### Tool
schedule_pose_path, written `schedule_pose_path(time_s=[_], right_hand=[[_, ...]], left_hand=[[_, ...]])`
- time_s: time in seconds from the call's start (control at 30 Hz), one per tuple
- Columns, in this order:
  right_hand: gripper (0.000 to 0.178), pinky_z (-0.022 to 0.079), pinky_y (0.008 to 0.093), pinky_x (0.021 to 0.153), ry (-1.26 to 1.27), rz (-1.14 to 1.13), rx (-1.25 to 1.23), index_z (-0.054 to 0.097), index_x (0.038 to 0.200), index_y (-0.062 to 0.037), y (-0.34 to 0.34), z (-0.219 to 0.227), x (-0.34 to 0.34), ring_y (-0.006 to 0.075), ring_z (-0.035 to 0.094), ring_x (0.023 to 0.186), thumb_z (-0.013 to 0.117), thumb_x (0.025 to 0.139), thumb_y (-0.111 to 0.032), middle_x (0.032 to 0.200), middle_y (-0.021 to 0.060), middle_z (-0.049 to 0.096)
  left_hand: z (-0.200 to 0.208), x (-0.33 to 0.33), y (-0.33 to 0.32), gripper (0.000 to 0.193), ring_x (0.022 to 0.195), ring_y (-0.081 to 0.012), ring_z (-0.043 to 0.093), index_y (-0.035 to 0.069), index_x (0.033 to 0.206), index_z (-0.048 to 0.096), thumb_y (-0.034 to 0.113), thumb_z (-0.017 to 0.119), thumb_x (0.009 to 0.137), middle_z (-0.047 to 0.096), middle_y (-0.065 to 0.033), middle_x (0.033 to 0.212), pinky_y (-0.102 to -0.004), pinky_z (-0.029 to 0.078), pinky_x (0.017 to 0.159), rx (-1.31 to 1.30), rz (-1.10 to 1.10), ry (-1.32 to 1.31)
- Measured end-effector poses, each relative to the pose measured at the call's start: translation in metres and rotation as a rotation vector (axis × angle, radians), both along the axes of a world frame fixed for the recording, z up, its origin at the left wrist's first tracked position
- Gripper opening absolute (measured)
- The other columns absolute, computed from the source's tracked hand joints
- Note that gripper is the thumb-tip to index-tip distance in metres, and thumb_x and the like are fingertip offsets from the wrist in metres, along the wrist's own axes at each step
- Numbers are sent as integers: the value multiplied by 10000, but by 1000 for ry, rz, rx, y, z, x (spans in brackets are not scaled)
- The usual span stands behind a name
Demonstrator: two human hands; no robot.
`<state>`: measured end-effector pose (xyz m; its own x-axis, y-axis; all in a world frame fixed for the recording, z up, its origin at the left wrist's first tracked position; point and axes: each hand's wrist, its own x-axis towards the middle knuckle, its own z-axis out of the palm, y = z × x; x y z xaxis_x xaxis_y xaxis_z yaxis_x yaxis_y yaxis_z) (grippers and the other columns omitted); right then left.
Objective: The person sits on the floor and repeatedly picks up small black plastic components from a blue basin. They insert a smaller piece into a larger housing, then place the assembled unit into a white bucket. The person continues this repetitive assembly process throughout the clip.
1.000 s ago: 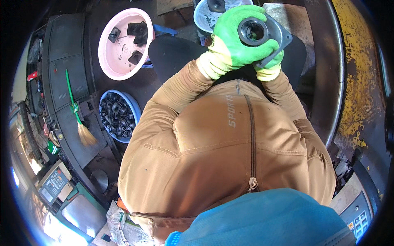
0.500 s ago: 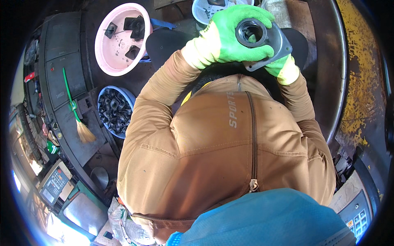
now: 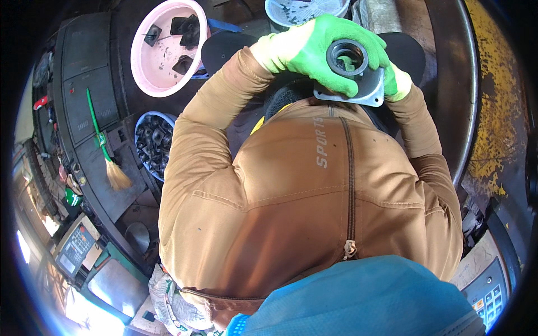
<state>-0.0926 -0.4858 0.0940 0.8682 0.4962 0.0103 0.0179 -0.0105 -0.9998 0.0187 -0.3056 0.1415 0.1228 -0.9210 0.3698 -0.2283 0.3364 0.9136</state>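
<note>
Both my hands wear bright green gloves with pale yellow cuffs and are in front of my chest. My left hand (image 3: 314, 53) wraps over a black moulded part with a round, hollow collar and a square flange plate (image 3: 368, 88) with holes at its corners. The collar's opening faces up, and green glove shows through it. My right hand (image 3: 397, 83) is at the part's right side, and its fingers are mostly hidden behind the plate and my left hand. Whether it grips the part or only supports it from beneath is hidden.
A pink basin (image 3: 144, 56) at upper left holds a few black parts. Below it, a blue-rimmed tub (image 3: 140, 159) is full of black parts. A pale blue basket (image 3: 305, 14) stands beyond my hands. A small broom (image 3: 98, 134) lies at left; a curved metal edge (image 3: 475, 84) runs at right.
The black part has turned in my hands: its flange plate pointed to the right and now has an edge toward my body. My left hand has come slightly nearer and to the right.
</note>
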Motion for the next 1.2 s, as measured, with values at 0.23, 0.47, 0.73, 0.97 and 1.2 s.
schedule_pose_path(time_s=[0.23,0.47,0.73,0.97,1.2], right_hand=[[518,420,340,1052,-230,-220,-411,480,1367,-101,10,-13,-1,208,526,1232,653,891,-208,1329,81,546],[376,507,344,911,-230,-578,278,588,1185,-12,16,5,34,218,613,1072,694,834,-91,1139,105,642],[270,534,309,788,-199,-721,689,643,1086,5,50,10,24,209,664,928,669,849,-123,1015,113,680],[382,534,324,841,-724,-451,-497,650,1123,-38,18,38,15,222,665,978,746,762,-119,1060,104,682],[564,504,355,947,-460,-220,-304,582,1268,-96,-2,15,7,227,604,1129,801,758,-202,1239,87,620]], left_hand=[[18,19,-19,546,1219,-319,554,33,1061,673,326,824,626,648,-152,1215,-484,293,1127,11,-347,-39],[23,3,-14,634,1188,-317,555,68,1122,612,232,920,592,586,-168,1251,-429,435,1003,-86,670,-444],[8,-13,-24,490,1101,-296,603,67,1046,645,184,864,624,645,-124,1143,-417,429,997,-301,694,-252],[19,0,-15,456,977,-315,642,48,1018,622,148,857,640,646,-154,1056,-403,510,853,-307,390,-244],[16,5,-18,439,979,-322,644,52,1021,631,176,832,650,649,-162,1059,-418,509,863,-371,162,-206]])
